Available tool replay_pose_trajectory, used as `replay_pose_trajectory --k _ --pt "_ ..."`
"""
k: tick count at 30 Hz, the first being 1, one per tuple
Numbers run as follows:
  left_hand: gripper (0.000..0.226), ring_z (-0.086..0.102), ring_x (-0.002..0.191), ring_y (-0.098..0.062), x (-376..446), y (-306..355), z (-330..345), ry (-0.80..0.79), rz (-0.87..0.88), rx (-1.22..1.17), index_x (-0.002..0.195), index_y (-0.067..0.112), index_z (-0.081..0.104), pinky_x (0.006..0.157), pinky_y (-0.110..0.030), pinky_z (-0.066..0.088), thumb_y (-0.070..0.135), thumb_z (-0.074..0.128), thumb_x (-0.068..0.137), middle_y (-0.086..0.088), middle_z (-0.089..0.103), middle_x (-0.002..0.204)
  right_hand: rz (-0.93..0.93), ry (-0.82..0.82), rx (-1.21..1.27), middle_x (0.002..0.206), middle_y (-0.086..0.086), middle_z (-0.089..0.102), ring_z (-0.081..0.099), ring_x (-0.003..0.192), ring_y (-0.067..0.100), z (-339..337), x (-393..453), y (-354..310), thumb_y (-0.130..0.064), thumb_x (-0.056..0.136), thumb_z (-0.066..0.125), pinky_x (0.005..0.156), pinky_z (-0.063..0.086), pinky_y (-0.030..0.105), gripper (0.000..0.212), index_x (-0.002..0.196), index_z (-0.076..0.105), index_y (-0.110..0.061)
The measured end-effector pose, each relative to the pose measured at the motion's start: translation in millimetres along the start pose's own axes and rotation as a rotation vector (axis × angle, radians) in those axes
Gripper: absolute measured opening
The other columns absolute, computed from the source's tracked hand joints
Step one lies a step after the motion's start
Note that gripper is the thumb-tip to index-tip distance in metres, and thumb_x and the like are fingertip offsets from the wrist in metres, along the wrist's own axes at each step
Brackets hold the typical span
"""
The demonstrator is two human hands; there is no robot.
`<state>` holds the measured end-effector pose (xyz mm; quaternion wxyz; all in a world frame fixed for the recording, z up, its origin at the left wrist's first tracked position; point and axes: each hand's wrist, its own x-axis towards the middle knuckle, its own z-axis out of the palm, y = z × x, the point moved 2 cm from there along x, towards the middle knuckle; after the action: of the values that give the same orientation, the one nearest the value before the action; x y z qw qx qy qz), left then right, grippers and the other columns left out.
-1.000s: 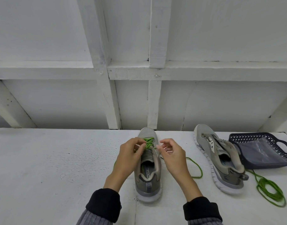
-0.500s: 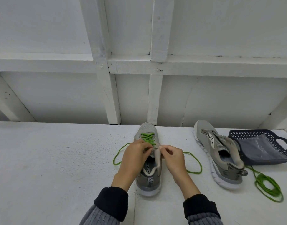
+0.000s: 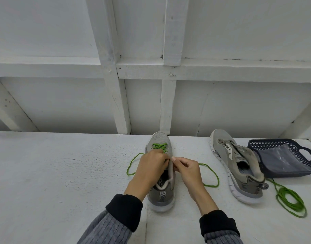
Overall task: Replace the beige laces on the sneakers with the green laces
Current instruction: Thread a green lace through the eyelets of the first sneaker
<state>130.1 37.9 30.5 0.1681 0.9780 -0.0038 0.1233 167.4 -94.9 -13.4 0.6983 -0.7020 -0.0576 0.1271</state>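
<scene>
A rough white-painted table carries everything, and the grey mesh sneaker with a white sole standing toe-away near the middle serves as landmark. To its left, a loop of the bright green round lace lies on the table. The left hand rests over the sneaker's left side, fingers curled in over the eyelet area, pinching the green lace there; the exact grip is hidden by the knuckles. Beyond the fingers, the lace crosses through the eyelets nearest the toe. The right hand sits just right of the sneaker's tongue, fingertips pressed together close to the left hand, pinching at the sneaker's right edge; whether lace or fabric cannot be told. Right of the landmark sneaker, another loop of the same lace curves over the table. Farther right lies a second grey sneaker without laces, tipped toward its side. Just beyond it sits a dark blue perforated plastic basket, and near the second sneaker's heel lies a coiled green lace.
</scene>
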Motion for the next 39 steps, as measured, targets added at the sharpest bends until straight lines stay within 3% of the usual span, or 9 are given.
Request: replay_pose_trajectory --k 12,14,17,20,23,27,32,35,39 --pt "0.02 0.041 0.098 -0.006 -15.6 -23.5 11.9 0.157 -0.102 -0.298 0.101 0.032 0.062 0.082 -0.025 0.032 0.018 0.068 0.088 0.026 0.059 0.095 0.031 0.142 -0.031 0.089 0.007 0.065 0.062 0.082 0.018 4.3 8.2 -2.8 -0.013 0.099 0.047 0.075 0.051 0.023 0.014 0.093 0.059 -0.008" --pt "0.026 0.042 0.101 -0.01 -23.3 -28.0 15.9 0.246 -0.174 -0.295 0.097 0.034 0.063 0.08 -0.024 0.027 0.014 0.071 0.083 0.025 0.058 0.101 0.018 0.228 0.22 0.098 0.01 0.064 0.065 0.085 0.02 -3.4 8.7 -16.0 -0.012 0.102 0.039 0.08 0.053 0.027 0.015 0.095 0.05 -0.006" --pt "0.025 0.043 0.095 -0.01 -33.7 -32.6 17.3 0.388 -0.355 -0.381 0.094 0.033 0.06 0.077 -0.026 0.033 0.022 0.076 0.079 0.025 0.052 0.097 -0.077 0.281 0.565 0.079 0.007 0.053 0.055 0.063 0.016 -26.4 8.2 -47.9 -0.008 0.103 0.032 0.071 0.054 0.031 0.017 0.089 0.042 -0.01" --pt "0.026 0.048 0.082 -0.008 -39.8 -27.5 19.5 0.416 -0.515 -0.519 0.083 0.031 0.052 0.064 -0.026 0.04 0.031 0.078 0.078 0.015 0.054 0.087 -0.158 0.277 0.204 0.068 0.001 0.039 0.034 0.053 0.01 -43.3 8.2 -63.3 -0.01 0.102 0.037 0.049 0.036 0.019 0.017 0.087 0.043 -0.014" --pt "0.029 0.054 0.071 -0.008 -41.1 -24.3 22.1 0.421 -0.588 -0.63 0.075 0.026 0.052 0.062 -0.033 0.047 0.033 0.08 0.076 0.009 0.059 0.078 -0.223 0.077 -0.38 0.063 -0.004 0.04 0.034 0.055 0.007 -38.5 5.4 -49.2 -0.027 0.098 0.05 0.052 0.032 0.021 0.009 0.092 0.055 -0.025" --pt "0.027 0.062 0.077 -0.008 -41.5 -28.9 24.5 0.384 -0.656 -0.714 0.071 0.023 0.056 0.068 -0.035 0.053 0.033 0.081 0.073 0.008 0.066 0.075 -0.216 -0.111 -0.773 0.066 -0.012 0.045 0.043 0.063 0.002 -23.6 -0.3 -21.1 -0.039 0.09 0.062 0.06 0.034 0.027 0.01 0.083 0.064 -0.032" --pt "0.012 0.066 0.088 -0.002 -42.6 -30.8 26.6 0.354 -0.582 -0.868 0.083 0.028 0.071 0.078 -0.021 0.051 0.022 0.08 0.078 0.014 0.072 0.084 -0.192 -0.035 -0.236 0.097 -0.006 0.065 0.056 0.089 0.005 -20.0 1.4 -37.0 -0.023 0.096 0.055 0.079 0.043 0.023 0.019 0.077 0.059 -0.023" --pt "0.014 0.063 0.095 -0.001 -42.0 -32.3 28.8 0.375 -0.532 -0.879 0.092 0.027 0.073 0.085 -0.021 0.049 0.02 0.078 0.081 0.014 0.072 0.092 -0.19 -0.054 0.12 0.075 0.004 0.064 0.06 0.073 0.019 -23.2 -2.0 -48.7 -0.024 0.1 0.046 0.076 0.054 0.029 0.022 0.081 0.051 -0.012" --pt "0.022 0.051 0.103 0.0 -41.5 -29.8 28.3 0.422 -0.453 -0.723 0.099 0.031 0.07 0.083 -0.017 0.04 0.024 0.079 0.08 0.019 0.062 0.101 -0.206 0.016 -0.142 0.056 -0.008 0.033 0.027 0.052 0.01 -27.6 -3.6 -44.9 -0.029 0.1 0.046 0.05 0.029 0.025 0.023 0.079 0.049 -0.019"
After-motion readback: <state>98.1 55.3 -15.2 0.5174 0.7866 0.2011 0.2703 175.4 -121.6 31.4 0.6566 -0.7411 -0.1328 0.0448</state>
